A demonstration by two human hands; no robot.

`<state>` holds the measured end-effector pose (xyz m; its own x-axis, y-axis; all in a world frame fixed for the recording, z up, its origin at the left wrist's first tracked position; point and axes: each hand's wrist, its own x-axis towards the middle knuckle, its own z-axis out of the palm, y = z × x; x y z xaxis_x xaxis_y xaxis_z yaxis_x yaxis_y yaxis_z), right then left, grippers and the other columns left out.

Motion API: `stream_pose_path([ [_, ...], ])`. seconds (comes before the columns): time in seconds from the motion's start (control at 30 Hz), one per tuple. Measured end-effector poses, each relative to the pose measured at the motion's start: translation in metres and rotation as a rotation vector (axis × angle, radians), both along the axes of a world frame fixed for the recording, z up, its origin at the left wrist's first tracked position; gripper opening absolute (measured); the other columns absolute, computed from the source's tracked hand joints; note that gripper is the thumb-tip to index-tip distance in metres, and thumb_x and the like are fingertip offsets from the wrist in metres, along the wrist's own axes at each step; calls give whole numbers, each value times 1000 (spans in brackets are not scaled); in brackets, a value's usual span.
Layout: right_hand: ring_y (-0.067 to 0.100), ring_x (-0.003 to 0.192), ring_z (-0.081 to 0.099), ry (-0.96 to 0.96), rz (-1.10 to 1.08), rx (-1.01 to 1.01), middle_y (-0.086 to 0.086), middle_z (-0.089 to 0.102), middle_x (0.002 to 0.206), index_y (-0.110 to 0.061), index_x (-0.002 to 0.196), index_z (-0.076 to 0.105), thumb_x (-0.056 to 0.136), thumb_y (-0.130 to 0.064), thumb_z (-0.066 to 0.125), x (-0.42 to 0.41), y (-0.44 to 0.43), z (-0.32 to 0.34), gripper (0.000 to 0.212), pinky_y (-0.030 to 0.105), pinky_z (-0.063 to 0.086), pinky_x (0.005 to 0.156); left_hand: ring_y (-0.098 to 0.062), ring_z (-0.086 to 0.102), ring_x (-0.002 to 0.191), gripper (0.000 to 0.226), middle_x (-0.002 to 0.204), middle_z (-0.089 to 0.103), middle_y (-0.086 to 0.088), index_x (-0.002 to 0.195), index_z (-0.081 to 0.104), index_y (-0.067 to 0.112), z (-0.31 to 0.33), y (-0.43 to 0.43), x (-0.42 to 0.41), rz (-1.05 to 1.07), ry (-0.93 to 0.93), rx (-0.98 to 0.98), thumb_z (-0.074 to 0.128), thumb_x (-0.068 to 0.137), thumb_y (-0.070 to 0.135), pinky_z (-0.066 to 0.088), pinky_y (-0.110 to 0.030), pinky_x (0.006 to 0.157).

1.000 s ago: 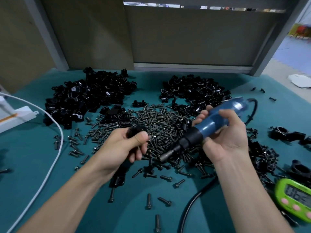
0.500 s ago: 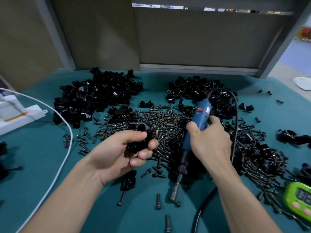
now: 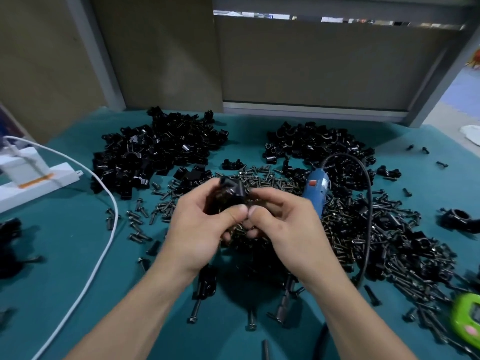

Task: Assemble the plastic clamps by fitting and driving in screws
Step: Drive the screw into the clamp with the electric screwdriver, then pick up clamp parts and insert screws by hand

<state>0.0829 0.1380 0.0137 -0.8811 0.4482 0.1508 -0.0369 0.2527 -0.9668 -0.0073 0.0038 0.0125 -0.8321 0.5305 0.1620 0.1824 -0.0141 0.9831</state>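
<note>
My left hand (image 3: 205, 229) grips a black plastic clamp (image 3: 232, 192) above the middle of the table. My right hand (image 3: 283, 224) meets it from the right, its thumb and fingers curled onto the same clamp, thumb tips touching. The blue electric screwdriver (image 3: 315, 189) lies on the screw pile (image 3: 259, 180) behind my right hand, its bit end (image 3: 285, 305) showing below my wrist. Whether a screw sits in the clamp is hidden by my fingers.
Two heaps of black clamp parts lie at the back left (image 3: 155, 157) and back right (image 3: 311, 144). Loose screws cover the right side (image 3: 389, 242). A white cable (image 3: 104, 245) and white box (image 3: 31, 175) are left; a green timer (image 3: 467, 318) is bottom right.
My right hand has laid the screwdriver down on the screws and come over to the clamp held in my left hand.
</note>
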Motion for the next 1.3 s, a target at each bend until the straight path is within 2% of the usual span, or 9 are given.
stream_pose_path([
  [0.1, 19, 88, 76, 61, 103, -194, 4, 79, 96, -33, 108, 79, 93, -26, 61, -3, -7, -3, 24, 39, 62, 84, 2, 67, 92, 43, 97, 73, 22, 107, 73, 43, -6, -2, 3, 288, 516, -201, 77, 82, 8, 49, -9, 76],
  [0.2, 15, 101, 74, 95, 231, -456, 2, 78, 107, -26, 117, 77, 95, -33, 67, -5, -14, 0, 25, 25, 58, 83, -8, 62, 89, 45, 101, 66, 15, 115, 68, 35, -4, -1, 5, 356, 799, -261, 74, 80, 7, 53, -25, 78],
  [0.37, 9, 80, 73, 64, 131, -754, 1, 79, 97, -14, 122, 68, 92, -20, 63, -14, -30, 13, 30, 25, 59, 65, -9, 56, 111, 51, 119, 57, 12, 131, 69, 31, 21, -9, -4, 42, 516, -422, 66, 83, 12, 49, -32, 99],
  [0.5, 25, 109, 72, -54, 265, -417, 7, 75, 122, -21, 126, 65, 100, 2, 60, -35, -53, 28, 35, 35, 61, 82, -1, 68, 95, 59, 123, 68, 5, 119, 74, 32, 50, -51, -24, -109, 77, -281, 60, 64, 13, 55, -15, 84],
  [0.7, 8, 82, 69, -186, 461, 94, -1, 80, 91, -19, 95, 79, 76, -10, 77, -94, -156, 47, 21, 36, 56, 78, -10, 73, 100, 31, 102, 79, 14, 105, 79, 33, 23, -140, -18, 603, -74, -34, 57, 90, 17, 57, -40, 99],
  [0.83, 20, 90, 71, -339, 468, 668, -4, 76, 90, -27, 97, 74, 84, -22, 64, -124, -227, 33, 18, 36, 59, 80, 11, 65, 90, 43, 89, 73, 33, 93, 76, 46, 6, -181, 1, 1008, -66, -109, 57, 94, 8, 49, -9, 84],
  [1.0, 14, 85, 64, -333, 551, 626, -12, 67, 88, -31, 107, 69, 94, -15, 51, -134, -261, 13, 28, 32, 55, 76, 4, 61, 104, 39, 121, 74, 17, 117, 78, 34, -5, -201, 16, 1106, -24, -193, 55, 97, 9, 35, 5, 85],
  [1.1, 6, 94, 65, -315, 583, 559, -16, 69, 104, -41, 131, 65, 87, -19, 68, -134, -243, 17, 49, 26, 56, 85, -4, 60, 121, 39, 135, 68, 13, 119, 77, 27, -9, -202, 15, 1086, 58, -268, 59, 95, 3, 28, 6, 94],
  [1.3, -6, 84, 67, -169, 136, 590, -14, 76, 101, -34, 115, 75, 86, -14, 69, -163, -150, 39, 35, 13, 54, 83, -7, 63, 118, 34, 122, 73, 8, 106, 77, 22, 2, -142, 8, 939, 346, -267, 58, 84, 4, 30, -4, 105],
])
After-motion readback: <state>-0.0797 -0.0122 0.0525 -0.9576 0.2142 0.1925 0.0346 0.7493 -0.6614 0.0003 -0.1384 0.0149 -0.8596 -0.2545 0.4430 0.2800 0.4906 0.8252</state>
